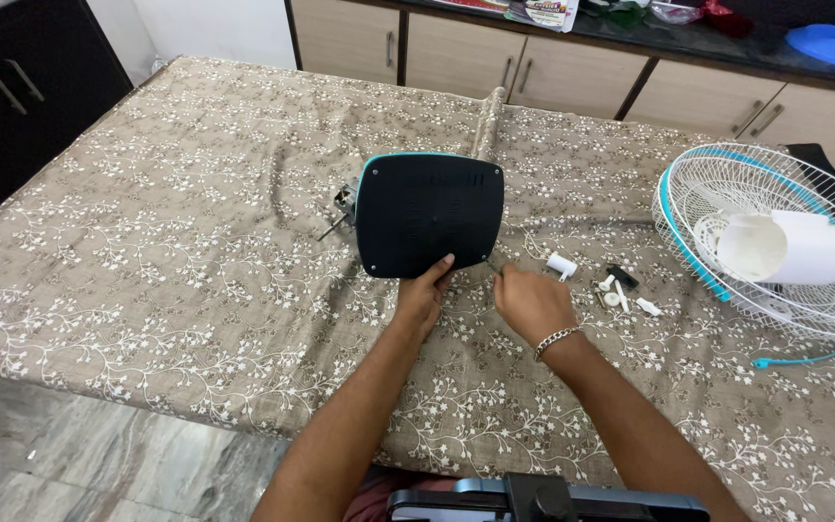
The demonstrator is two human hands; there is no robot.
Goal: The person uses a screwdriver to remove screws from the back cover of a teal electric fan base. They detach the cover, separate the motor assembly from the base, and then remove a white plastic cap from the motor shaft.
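Observation:
A black fan motor housing [427, 215] with a teal rim stands tilted on the patterned tablecloth [176, 261]; a metal shaft pokes out at its left. My left hand [421, 295] grips the housing's lower edge, thumb on its black face. Beside it, my right hand [532, 302], with a bracelet at the wrist, pinches a thin tool whose tip touches the housing's lower right corner. Small white and black fan parts [614, 286] lie just right of that hand.
A white fan grille [698, 188] with a teal rim lies at the right, with a white cylindrical piece [790, 246] resting in it. Cabinets stand behind the table, dark drawers at the left, tiled floor below the near edge.

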